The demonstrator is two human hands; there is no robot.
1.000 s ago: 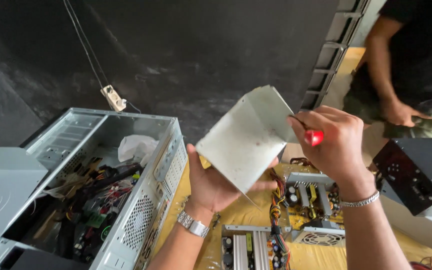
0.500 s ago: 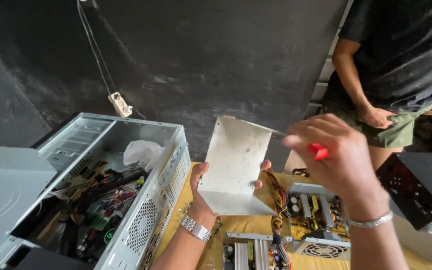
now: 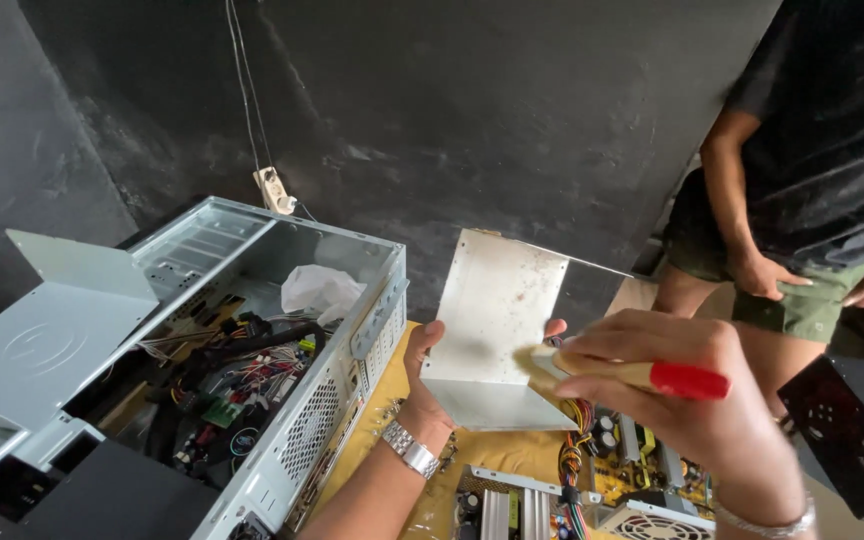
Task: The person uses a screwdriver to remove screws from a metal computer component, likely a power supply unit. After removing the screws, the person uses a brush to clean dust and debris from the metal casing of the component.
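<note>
Sheet metal, pale and speckled with rust, fills the centre of the frame: your left hand (image 3: 430,385) holds a bent steel cover panel (image 3: 497,335) upright by its lower left edge, thumb on the near face and fingers wrapped behind. Your right hand (image 3: 682,400), lower right of the frame, is closed around a brush with a red handle (image 3: 642,375), its pale bristles touching the panel's lower right corner. Thin and stiff, the panel looks light but likely sharp along its cut edges, so grip the flat faces near the fold rather than the rim. Lower left sits an open computer case (image 3: 282,400) full of coloured wiring; circuit boards (image 3: 612,470) lie on the yellow table below. A second person stands at upper right.
</note>
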